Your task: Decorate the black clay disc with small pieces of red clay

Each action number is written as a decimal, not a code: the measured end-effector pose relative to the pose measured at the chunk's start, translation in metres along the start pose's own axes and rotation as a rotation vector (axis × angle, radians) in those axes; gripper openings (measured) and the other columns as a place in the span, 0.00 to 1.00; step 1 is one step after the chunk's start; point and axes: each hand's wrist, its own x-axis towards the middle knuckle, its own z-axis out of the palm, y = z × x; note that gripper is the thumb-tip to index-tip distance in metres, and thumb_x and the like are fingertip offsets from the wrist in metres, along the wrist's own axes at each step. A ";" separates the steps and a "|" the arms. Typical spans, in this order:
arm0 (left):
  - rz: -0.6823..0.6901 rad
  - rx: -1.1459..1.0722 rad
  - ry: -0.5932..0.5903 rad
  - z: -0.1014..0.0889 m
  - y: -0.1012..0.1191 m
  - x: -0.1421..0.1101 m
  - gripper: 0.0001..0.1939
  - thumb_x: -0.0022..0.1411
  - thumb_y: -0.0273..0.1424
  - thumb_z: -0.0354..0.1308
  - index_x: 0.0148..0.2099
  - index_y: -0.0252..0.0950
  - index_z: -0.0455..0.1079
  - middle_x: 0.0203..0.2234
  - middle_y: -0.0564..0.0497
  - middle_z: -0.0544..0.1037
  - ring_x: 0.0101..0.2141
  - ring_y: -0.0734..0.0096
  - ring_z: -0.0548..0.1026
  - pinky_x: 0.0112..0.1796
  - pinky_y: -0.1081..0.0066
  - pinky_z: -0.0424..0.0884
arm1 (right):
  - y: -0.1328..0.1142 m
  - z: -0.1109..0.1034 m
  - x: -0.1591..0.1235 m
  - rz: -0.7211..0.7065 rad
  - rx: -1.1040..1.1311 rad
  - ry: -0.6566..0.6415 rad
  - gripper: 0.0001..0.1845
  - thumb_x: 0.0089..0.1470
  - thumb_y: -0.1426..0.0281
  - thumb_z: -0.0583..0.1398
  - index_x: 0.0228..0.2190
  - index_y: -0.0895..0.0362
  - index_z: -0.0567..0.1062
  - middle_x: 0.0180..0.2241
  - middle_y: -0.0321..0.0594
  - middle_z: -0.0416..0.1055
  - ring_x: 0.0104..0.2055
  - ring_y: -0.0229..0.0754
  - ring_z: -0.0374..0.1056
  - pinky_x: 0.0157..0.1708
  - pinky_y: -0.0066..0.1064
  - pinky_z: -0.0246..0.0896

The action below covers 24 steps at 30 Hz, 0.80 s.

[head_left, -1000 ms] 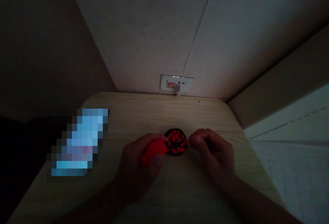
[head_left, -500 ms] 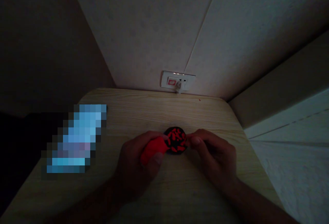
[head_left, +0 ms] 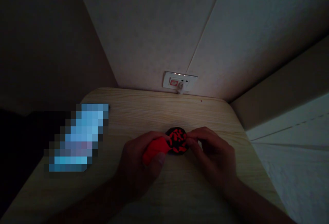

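Observation:
My left hand [head_left: 140, 164] is wrapped around a smooth red lump [head_left: 155, 150] that looks like modelling clay. Its fingertips reach the left edge of a round black piece [head_left: 177, 150], whose top carries many small red bits. At that piece's right edge, my right hand [head_left: 212, 152] has thumb and forefinger pinched together. Whatever lies between those fingertips is too small and dark to make out.
A wooden tabletop [head_left: 138, 111] lies under both hands. To the left is a lit phone-like screen [head_left: 82, 131], blurred into blocks. A wall socket [head_left: 180, 81] with a plug stands behind the table. A tiny dark speck [head_left: 201, 100] lies near the back edge.
My right thumb and forefinger have shifted closer against the black piece's right edge; the red seen between them before is hardly visible now. The whole view has shifted slightly. My left hand keeps its grip.

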 end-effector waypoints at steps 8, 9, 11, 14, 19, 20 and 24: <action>0.007 0.005 -0.019 -0.001 -0.001 0.000 0.13 0.62 0.35 0.57 0.44 0.35 0.77 0.34 0.49 0.84 0.34 0.64 0.80 0.35 0.69 0.74 | 0.003 0.001 -0.005 0.051 0.016 0.013 0.06 0.57 0.75 0.66 0.36 0.52 0.79 0.31 0.37 0.78 0.31 0.39 0.72 0.32 0.30 0.69; 0.000 0.005 -0.018 -0.001 0.000 0.000 0.13 0.62 0.35 0.57 0.44 0.35 0.77 0.34 0.49 0.84 0.34 0.63 0.80 0.35 0.69 0.74 | 0.003 0.000 -0.005 0.046 -0.001 0.010 0.05 0.57 0.75 0.66 0.36 0.52 0.79 0.31 0.37 0.77 0.31 0.39 0.72 0.31 0.31 0.68; -0.017 0.001 -0.009 0.000 0.001 0.000 0.14 0.61 0.36 0.57 0.44 0.35 0.77 0.34 0.48 0.84 0.34 0.62 0.80 0.35 0.68 0.75 | 0.002 0.000 -0.004 0.019 -0.044 -0.012 0.04 0.57 0.74 0.66 0.35 0.53 0.79 0.31 0.37 0.77 0.31 0.39 0.71 0.30 0.32 0.67; -0.037 -0.013 0.011 0.001 0.002 -0.001 0.14 0.60 0.36 0.56 0.43 0.35 0.77 0.35 0.48 0.84 0.35 0.61 0.81 0.36 0.67 0.75 | 0.000 0.000 0.000 -0.036 -0.112 -0.047 0.04 0.56 0.74 0.67 0.34 0.53 0.80 0.32 0.39 0.75 0.31 0.39 0.69 0.29 0.31 0.66; -0.023 -0.019 0.001 0.001 0.001 0.000 0.13 0.61 0.36 0.57 0.44 0.36 0.77 0.34 0.49 0.84 0.33 0.63 0.80 0.36 0.68 0.75 | 0.000 0.000 0.002 -0.040 -0.171 -0.052 0.04 0.54 0.74 0.68 0.33 0.53 0.82 0.33 0.39 0.74 0.35 0.40 0.72 0.33 0.31 0.69; -0.016 -0.020 -0.004 0.001 0.001 0.000 0.13 0.61 0.36 0.57 0.44 0.36 0.77 0.34 0.49 0.84 0.33 0.63 0.81 0.36 0.68 0.75 | 0.000 0.000 0.002 -0.039 -0.168 -0.049 0.05 0.54 0.74 0.68 0.33 0.53 0.82 0.33 0.39 0.75 0.35 0.40 0.72 0.34 0.31 0.69; -0.003 -0.019 -0.008 0.000 0.000 0.000 0.13 0.62 0.36 0.57 0.44 0.35 0.77 0.35 0.49 0.84 0.34 0.64 0.80 0.37 0.68 0.75 | 0.002 0.001 0.001 -0.029 -0.123 -0.034 0.07 0.53 0.76 0.67 0.34 0.53 0.82 0.34 0.39 0.75 0.35 0.40 0.73 0.32 0.30 0.69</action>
